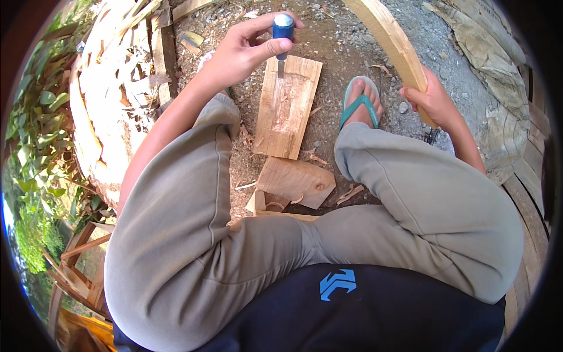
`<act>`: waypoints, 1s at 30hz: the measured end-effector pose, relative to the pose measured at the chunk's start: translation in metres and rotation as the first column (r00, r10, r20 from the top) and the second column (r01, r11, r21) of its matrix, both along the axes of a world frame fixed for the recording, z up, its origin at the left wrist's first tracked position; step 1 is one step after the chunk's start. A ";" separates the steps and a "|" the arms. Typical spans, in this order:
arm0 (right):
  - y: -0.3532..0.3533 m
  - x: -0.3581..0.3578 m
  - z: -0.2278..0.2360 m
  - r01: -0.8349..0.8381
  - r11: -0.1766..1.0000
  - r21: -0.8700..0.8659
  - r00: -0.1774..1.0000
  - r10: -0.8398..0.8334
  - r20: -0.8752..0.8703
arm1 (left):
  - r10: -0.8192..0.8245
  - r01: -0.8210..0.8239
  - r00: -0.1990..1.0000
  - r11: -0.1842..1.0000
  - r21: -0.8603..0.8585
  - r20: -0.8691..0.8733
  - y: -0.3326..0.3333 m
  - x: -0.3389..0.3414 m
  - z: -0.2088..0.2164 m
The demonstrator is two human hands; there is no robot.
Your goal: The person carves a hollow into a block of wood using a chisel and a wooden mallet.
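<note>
My left hand (243, 51) is closed round the blue handle of a chisel (283, 28). The chisel stands upright, its metal blade meeting the upper part of a flat wooden block (268, 108). A rough hollow with loose fibres runs down the middle of that block. On the right, my right hand (435, 98) grips the lower end of a long, thick wooden bar (392, 42), which is raised and slants up past the top edge of the view. The bar is apart from the chisel.
A second wooden piece (296, 180) lies below the block, between my legs. Wood shavings (350, 195) litter the dirt. My sandalled foot (361, 102) rests right of the block. At left are a pale heap of wood scraps (111, 88) and green leaves (44, 126).
</note>
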State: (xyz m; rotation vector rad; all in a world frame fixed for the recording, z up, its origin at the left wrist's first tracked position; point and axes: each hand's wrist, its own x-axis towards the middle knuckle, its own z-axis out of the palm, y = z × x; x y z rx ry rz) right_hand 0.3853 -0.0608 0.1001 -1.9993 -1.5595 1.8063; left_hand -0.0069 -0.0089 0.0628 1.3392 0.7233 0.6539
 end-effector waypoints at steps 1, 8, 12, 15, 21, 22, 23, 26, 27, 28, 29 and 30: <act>-0.002 -0.003 0.010 -0.002 0.999 0.054 1.000 0.003 -0.025 | -0.004 0.004 1.000 1.000 0.031 -0.010 0.001 0.000 -0.001; -0.021 -0.028 0.066 -0.181 0.877 0.446 0.981 0.127 0.149 | -0.057 0.057 0.998 0.998 -0.004 -0.026 0.000 0.012 0.001; -0.019 -0.020 0.075 -0.432 0.712 0.554 0.890 0.234 0.393 | -0.027 0.031 0.998 0.997 0.076 -0.052 -0.004 0.016 -0.004; -0.024 -0.009 0.065 -0.111 0.823 0.557 0.979 -0.006 0.204 | 0.053 -0.045 0.996 0.992 0.117 -0.066 -0.004 0.013 -0.011; -0.050 -0.014 0.048 -0.343 0.719 0.604 0.921 0.133 0.365 | 0.111 -0.076 0.985 0.966 0.248 -0.131 0.010 0.032 -0.025; -0.047 -0.016 0.057 -0.248 0.762 0.598 0.944 0.051 0.327 | 0.110 -0.073 0.985 0.965 0.254 -0.136 0.011 0.033 -0.025; -0.043 -0.019 0.061 -0.126 0.783 0.609 0.968 -0.037 0.248 | 0.111 -0.066 0.980 0.965 0.254 -0.165 0.010 0.029 -0.025; -0.054 -0.013 0.052 0.006 0.826 0.564 0.983 -0.108 0.148 | 0.167 -0.117 0.978 0.934 0.339 -0.122 0.013 0.030 -0.035; -0.056 -0.014 0.045 0.009 0.839 0.544 0.987 -0.094 0.128 | 0.186 -0.128 0.973 0.925 0.357 -0.133 0.014 0.032 -0.036; -0.056 -0.013 0.044 0.011 0.851 0.524 0.991 -0.079 0.108 | 0.171 -0.109 0.973 0.933 0.343 -0.154 0.015 0.035 -0.038; -0.059 -0.014 0.044 -0.038 0.879 0.475 0.983 -0.052 0.174 | 0.155 -0.091 0.972 0.940 0.328 -0.175 0.016 0.038 -0.039; -0.058 -0.025 0.044 -0.089 0.902 0.422 0.976 -0.006 0.219 | 0.151 -0.077 0.964 0.947 0.313 -0.218 0.016 0.033 -0.037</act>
